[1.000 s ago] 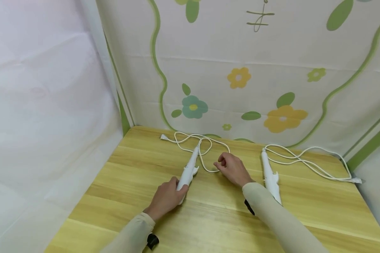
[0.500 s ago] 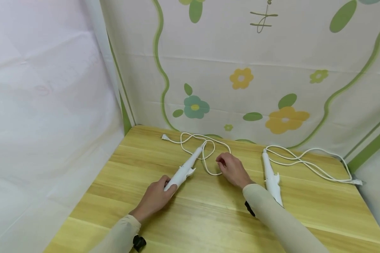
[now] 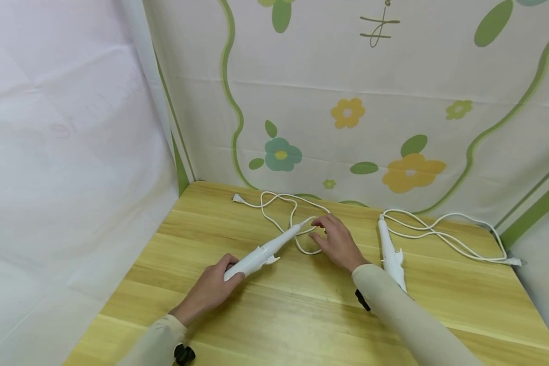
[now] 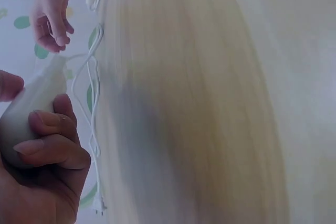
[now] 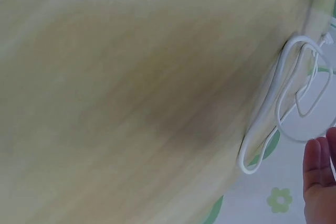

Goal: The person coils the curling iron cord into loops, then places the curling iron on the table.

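Note:
A white curling iron (image 3: 261, 255) with a small fin-like lever slants across the head view, its narrow cord end toward the right. My left hand (image 3: 208, 288) grips its wide end; the left wrist view shows the fingers (image 4: 50, 150) curled round the white body. My right hand (image 3: 338, 243) is just beyond the narrow end, fingers bent and thumb parted from the index finger, close to the white cord (image 3: 274, 216). In the right wrist view only part of that hand (image 5: 321, 182) shows, at the right edge, beside the looped cord.
A second white curling iron (image 3: 390, 251) lies to the right, partly hidden by my right sleeve, its cord (image 3: 444, 235) looped behind it. The first cord's plug (image 3: 238, 198) lies at the back left of the wooden table (image 3: 311, 325). A flowered cloth (image 3: 302, 101) hangs behind.
My left hand has drawn the curling iron left and toward me, swinging its cord end right toward my right hand. The right hand stays nearly in place, its thumb and index finger now parted.

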Action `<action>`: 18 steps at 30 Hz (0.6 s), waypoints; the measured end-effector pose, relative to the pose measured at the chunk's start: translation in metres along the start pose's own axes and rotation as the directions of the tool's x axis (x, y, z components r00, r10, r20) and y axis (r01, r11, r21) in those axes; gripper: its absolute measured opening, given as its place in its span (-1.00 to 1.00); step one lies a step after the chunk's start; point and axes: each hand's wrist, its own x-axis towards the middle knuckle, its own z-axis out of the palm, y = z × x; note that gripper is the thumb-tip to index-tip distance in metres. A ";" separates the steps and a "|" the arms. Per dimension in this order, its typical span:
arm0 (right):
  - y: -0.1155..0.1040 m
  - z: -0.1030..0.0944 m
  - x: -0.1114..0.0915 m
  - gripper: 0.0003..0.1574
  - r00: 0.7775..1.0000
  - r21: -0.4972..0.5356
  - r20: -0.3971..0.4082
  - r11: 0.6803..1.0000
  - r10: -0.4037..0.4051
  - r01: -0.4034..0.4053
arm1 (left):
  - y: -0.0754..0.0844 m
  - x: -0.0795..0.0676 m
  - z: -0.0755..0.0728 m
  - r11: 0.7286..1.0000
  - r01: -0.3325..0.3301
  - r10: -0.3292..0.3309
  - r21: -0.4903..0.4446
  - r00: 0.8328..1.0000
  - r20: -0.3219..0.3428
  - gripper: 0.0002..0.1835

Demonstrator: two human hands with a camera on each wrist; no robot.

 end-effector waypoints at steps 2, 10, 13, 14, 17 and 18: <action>-0.001 -0.002 0.001 -0.63 1.000 -0.009 -0.011 1.000 -0.026 0.026 | -0.003 -0.002 -0.004 1.000 -0.002 0.002 0.007 1.000 0.003 -0.76; -0.003 -0.010 0.002 -0.64 0.994 -0.016 -0.016 0.994 -0.104 0.104 | -0.011 -0.007 -0.019 1.000 -0.001 0.001 0.018 1.000 0.015 -0.65; -0.002 -0.010 0.001 -0.63 0.992 -0.019 -0.011 0.992 -0.122 0.122 | -0.014 -0.008 -0.022 0.999 -0.015 0.014 0.031 1.000 0.007 -0.64; -0.002 -0.011 0.001 -0.63 0.992 -0.017 -0.006 0.992 -0.128 0.128 | -0.015 -0.008 -0.023 0.999 -0.021 0.020 0.035 1.000 0.006 -0.64; -0.003 -0.013 -0.002 -0.63 0.991 -0.005 0.019 0.991 -0.131 0.131 | -0.019 -0.007 -0.029 0.998 -0.044 0.044 0.049 0.999 0.010 -0.63; -0.004 -0.014 -0.004 -0.63 0.991 0.000 0.028 0.992 -0.129 0.129 | -0.020 -0.006 -0.031 0.997 -0.056 0.055 0.054 0.998 0.014 -0.63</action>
